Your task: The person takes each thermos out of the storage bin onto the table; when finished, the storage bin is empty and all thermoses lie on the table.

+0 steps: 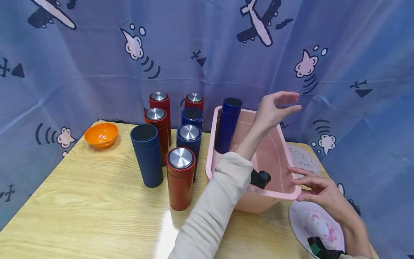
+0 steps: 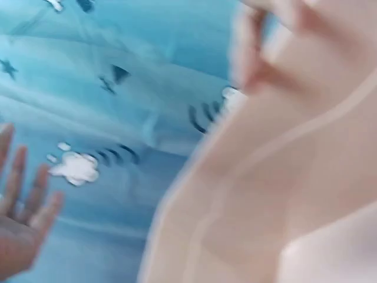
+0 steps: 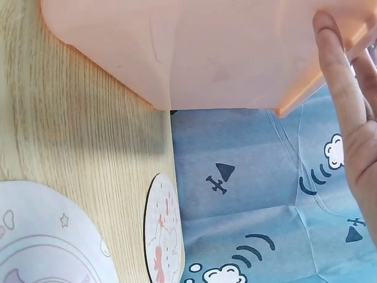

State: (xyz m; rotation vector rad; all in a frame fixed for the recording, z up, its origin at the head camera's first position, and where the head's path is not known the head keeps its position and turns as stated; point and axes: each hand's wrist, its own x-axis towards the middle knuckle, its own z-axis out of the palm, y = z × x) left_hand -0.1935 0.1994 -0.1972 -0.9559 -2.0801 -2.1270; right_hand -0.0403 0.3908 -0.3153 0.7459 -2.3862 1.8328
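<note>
A pink plastic bin (image 1: 252, 194) stands on the table. Inside it, at its left wall, is a glossy blue thermos bottle (image 1: 228, 126) with a dark lid. My left hand (image 1: 275, 109) is raised over the bin's far side, its fingers apart and nothing held; those spread fingers also show in the left wrist view. At the near right corner my right hand (image 1: 318, 190) grips the bin's rim. In the right wrist view, the right thumb (image 3: 336, 65) lies on the bin's outer wall. Left of the bin stand several red thermos bottles (image 1: 179, 183) and several blue thermos bottles (image 1: 148, 160).
An orange bowl (image 1: 101, 135) sits at the table's back left. Two round printed mats, a nearer one (image 1: 299, 219) and a farther one (image 1: 302, 160), lie right of the bin. A blue patterned curtain (image 1: 181, 43) hangs behind the table and along its sides.
</note>
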